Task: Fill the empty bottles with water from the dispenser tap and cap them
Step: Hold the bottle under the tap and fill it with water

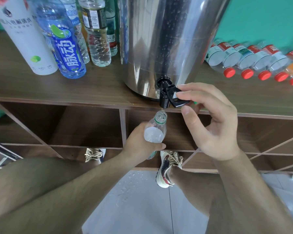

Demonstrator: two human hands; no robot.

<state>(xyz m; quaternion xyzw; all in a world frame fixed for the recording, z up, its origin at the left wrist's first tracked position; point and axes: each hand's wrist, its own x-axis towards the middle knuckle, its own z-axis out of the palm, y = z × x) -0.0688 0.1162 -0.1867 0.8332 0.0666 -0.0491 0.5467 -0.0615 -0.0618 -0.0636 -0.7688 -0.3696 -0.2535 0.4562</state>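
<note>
1. Far left, on the wooden shelf top [57,88]: a white can [24,36] stands upright, with a blue-labelled bottle [66,51] just beside it. More clear bottles [98,39] stand behind them.

2. My left hand [140,141] is below the shelf edge. Its fingers and thumb are curled round the body of the uncapped bottle [156,130] and grip it. The bottle is tilted slightly, with its open mouth directly under the tap [165,98] and close to the spout, not touching it. Bubbly water shows inside the bottle.

3. The steel dispenser [167,39] stands on the shelf top at its front edge. The black tap projects from its base, over the edge.

4. My right hand [210,119] pinches the tap lever [178,100], with the forefinger on top and the thumb beneath. The remaining fingers are curled.

5. Right of the dispenser: a row of red-capped bottles [254,59] lies on its side, caps toward me.

6. Below: water drops lie on the grey floor [130,186].
</note>
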